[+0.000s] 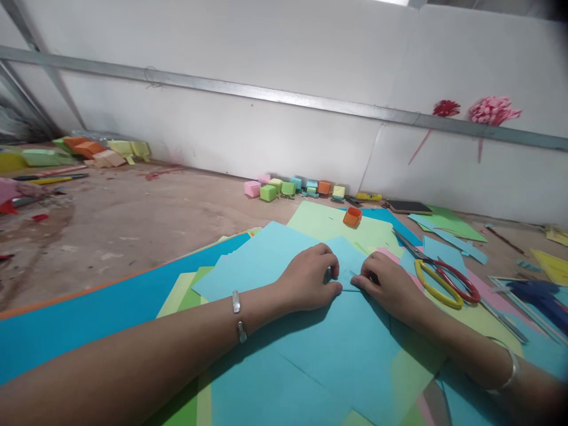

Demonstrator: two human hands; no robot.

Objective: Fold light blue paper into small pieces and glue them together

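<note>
Between my hands lies a small piece of light blue paper (347,279) with a folded edge, hard to tell apart from the sheets of the same colour beneath it. My left hand (308,279) is closed at its left side, thumb and curled fingers at the edge. From the right, my right hand (390,287) pinches the other end between thumb and fingers. Both hands rest low over a pile of light blue sheets (306,367). Just beyond stands a small orange folded paper box (352,217) on a pale green sheet (310,216).
Scissors (439,278) with red and yellow handles lie right of my right hand, near a dark blue glue gun (539,296). Several small paper boxes (288,188) line the white wall (266,136). A dark phone-like slab (408,207) lies at the back right. More folded papers (89,151) sit far left.
</note>
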